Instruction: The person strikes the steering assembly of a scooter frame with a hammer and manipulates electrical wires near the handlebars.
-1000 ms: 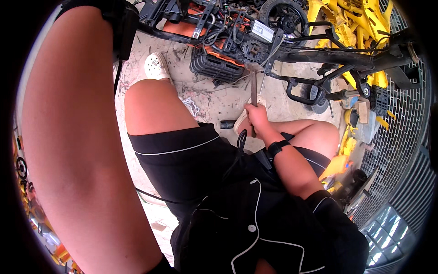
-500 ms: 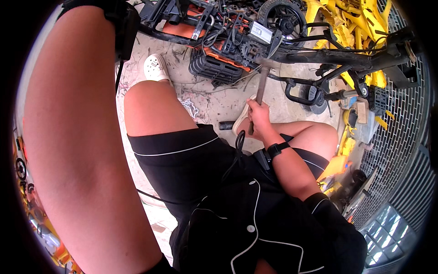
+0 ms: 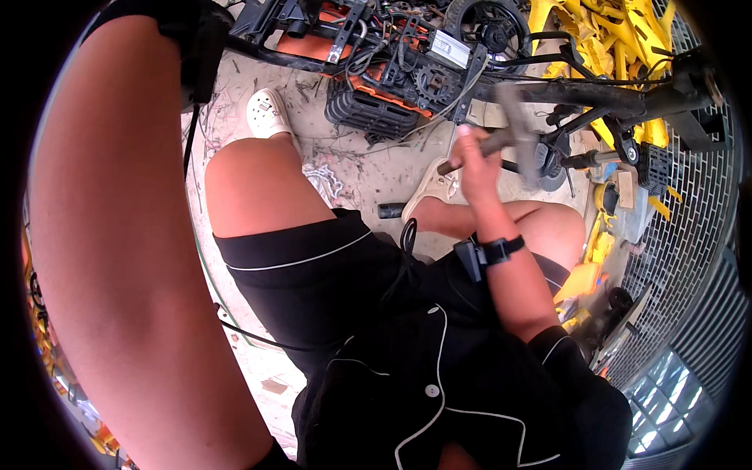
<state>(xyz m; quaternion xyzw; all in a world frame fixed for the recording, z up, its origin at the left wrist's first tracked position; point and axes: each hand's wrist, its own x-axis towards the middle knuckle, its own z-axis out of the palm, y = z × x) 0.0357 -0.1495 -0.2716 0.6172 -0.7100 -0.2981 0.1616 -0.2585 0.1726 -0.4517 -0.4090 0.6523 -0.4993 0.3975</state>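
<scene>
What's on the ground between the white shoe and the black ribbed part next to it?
In the head view, only dusty concrete floor with thin scattered scraps separates the white shoe from the black ribbed part. The right hand grips a hammer farther right.

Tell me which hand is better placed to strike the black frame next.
Probably the right. The right hand grips the hammer just before the black frame. The left arm is raised, its hand out of view.

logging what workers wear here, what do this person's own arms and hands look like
Both arms are bare with no gloves. The right hand has a black band with a small black device strapped at the wrist, and a short black sleeve with white piping. The left forearm is bare; the left hand is out of view.
</scene>
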